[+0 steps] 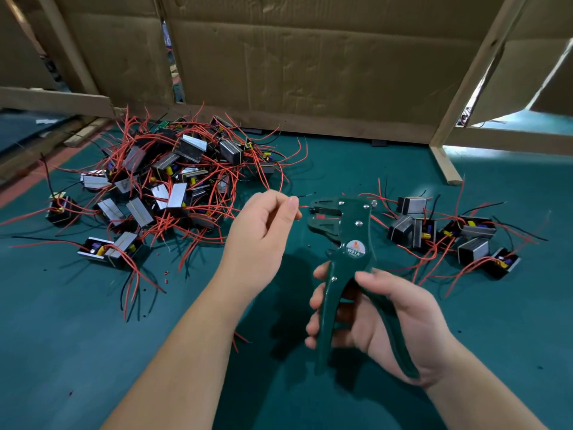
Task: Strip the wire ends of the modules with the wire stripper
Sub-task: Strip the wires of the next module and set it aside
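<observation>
Left hand, fingers pinching a thin red wire end at the jaws of the dark green metal wire stripper; right hand clenched round its handles, above the teal tabletop (black boxy modules heaped both sides).
</observation>
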Demonstrator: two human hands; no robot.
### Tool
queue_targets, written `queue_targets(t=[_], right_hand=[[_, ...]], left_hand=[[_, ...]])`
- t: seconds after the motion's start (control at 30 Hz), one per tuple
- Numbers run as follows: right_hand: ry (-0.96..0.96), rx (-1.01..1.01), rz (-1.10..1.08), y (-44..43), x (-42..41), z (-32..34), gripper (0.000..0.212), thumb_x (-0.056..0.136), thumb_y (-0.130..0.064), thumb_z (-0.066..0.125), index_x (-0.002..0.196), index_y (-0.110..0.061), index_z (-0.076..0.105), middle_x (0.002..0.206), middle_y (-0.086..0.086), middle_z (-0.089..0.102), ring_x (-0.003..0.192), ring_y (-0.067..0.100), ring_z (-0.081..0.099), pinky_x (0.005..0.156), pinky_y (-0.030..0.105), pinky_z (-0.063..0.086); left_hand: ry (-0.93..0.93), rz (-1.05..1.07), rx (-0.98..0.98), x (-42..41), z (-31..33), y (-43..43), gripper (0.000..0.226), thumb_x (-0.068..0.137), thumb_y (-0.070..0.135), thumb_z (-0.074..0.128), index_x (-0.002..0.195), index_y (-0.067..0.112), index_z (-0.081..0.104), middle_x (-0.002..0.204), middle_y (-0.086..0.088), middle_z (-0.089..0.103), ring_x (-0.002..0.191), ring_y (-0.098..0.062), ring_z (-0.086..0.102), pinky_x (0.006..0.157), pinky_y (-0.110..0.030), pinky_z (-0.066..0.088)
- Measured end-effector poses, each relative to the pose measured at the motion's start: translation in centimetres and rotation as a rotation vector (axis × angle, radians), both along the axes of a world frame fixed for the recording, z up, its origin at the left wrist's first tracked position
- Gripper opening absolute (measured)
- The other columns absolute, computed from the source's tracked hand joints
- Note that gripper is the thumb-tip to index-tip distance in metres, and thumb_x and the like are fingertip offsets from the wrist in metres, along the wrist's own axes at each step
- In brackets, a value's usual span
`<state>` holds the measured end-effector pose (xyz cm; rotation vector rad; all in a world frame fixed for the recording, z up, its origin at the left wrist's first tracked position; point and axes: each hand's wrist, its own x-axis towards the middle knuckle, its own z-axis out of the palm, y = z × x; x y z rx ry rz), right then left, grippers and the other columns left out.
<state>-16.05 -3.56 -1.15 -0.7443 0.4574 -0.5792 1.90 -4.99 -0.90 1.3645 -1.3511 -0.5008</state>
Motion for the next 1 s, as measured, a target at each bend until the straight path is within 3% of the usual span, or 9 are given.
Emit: queue_targets(t=[0.1,0.37,0.73,0.9,1.0], right_hand=[[-0.017,-0.025,0.02,0.3,0.2,0.0,0.056,0.06,-0.028,0.083,0.105,0.0,0.064,0.087,0.025,0.061,0.073,0.04,0.062,0.073,0.054,0.053],[-0.056,-0.036,0.018,0.2,0.1,0.1,0.054,0.065,-0.027,0.08,0.108,0.0,0.063,0.089,0.025,0.061,0.075,0.04,0.063,0.074,0.054,0.052],[0.076,-0.058,-0.068,0.6,0.1,0.3,0.04,0.062,-0.032,0.081,0.09,-0.007,0.065,0.072,0.018,0.057,0.055,0.032,0.059,0.056,0.044,0.052],[0.138,-0.017,-0.271,0.8,1.0,0.3,0.024,0.072,-0.031,0.065,0.076,-0.009,0.055,0.058,0.008,0.046,0.038,0.022,0.043,0.042,0.029,0.044],[0.083,0.037,-0.277,0.4,0.9,0.4,0.032,0.068,-0.038,0.06,0.081,-0.009,0.064,0.073,0.013,0.058,0.052,0.028,0.055,0.053,0.038,0.052]], left_hand=[[-0.075,0.005,-0.016,0.0,-0.2,0.0,0.023,0.097,0.032,0.046,0.076,0.03,0.055,0.075,-0.003,0.052,0.064,-0.002,0.045,0.063,-0.012,0.034],[-0.294,0.016,-0.143,-0.1,-0.1,0.2,0.025,0.099,0.028,0.04,0.081,0.014,0.05,0.073,0.002,0.045,0.071,-0.012,0.043,0.066,-0.023,0.034],[-0.306,-0.029,-0.157,-0.1,-0.3,0.0,0.024,0.1,0.03,0.037,0.08,0.019,0.046,0.072,0.009,0.041,0.068,-0.008,0.04,0.063,-0.017,0.03],[-0.026,-0.079,-0.093,-0.7,-0.8,0.1,0.035,0.097,0.051,0.025,0.092,0.022,0.045,0.063,0.017,0.039,0.054,-0.003,0.034,0.056,-0.015,0.029],[0.38,-0.114,0.026,-1.8,-0.3,-0.2,0.054,0.091,0.069,0.017,0.095,0.025,0.047,0.07,0.011,0.036,0.055,-0.006,0.029,0.058,-0.023,0.028]])
